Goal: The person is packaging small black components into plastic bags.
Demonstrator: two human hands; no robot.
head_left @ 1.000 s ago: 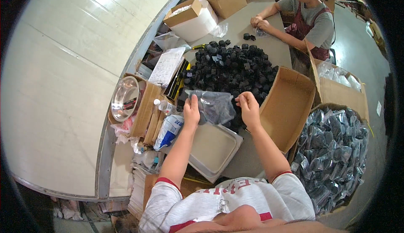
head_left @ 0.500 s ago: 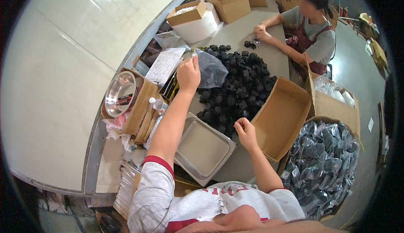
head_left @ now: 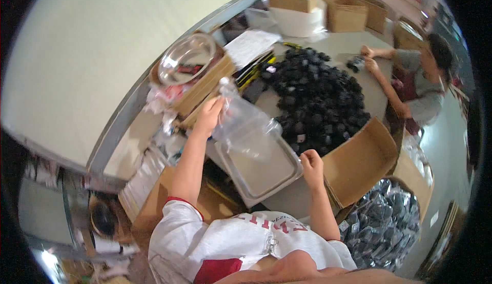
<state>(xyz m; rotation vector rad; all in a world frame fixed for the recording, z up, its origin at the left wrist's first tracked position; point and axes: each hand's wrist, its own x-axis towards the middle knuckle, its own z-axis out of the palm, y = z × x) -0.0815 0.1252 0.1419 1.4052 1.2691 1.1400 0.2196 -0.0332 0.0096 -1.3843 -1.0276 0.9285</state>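
Note:
My left hand (head_left: 207, 116) pinches a clear plastic bag (head_left: 245, 127) by its edge. The bag hangs over the far left part of a shallow metal tray (head_left: 251, 200). Beside the tray's right rim, my right hand (head_left: 312, 167) has its thumb and fingertips pressed together; whatever is between them is hidden or too small to make out. Beyond the tray spreads a big heap of small black pieces (head_left: 318, 99), their kind blurred. An open, shallow cardboard box (head_left: 359, 163) stands right of my right hand.
At the lower right, a carton holds many bagged black pieces (head_left: 382, 227). A steel bowl (head_left: 187, 58) sits on a box at left, near papers (head_left: 251, 45). Cartons (head_left: 346, 15) line the far end. A co-worker (head_left: 425, 74) handles black pieces across the table at right.
My left hand has drawn the bag back from the heap to above the tray. My right hand stays pinched near the tray's right side. The view has turned.

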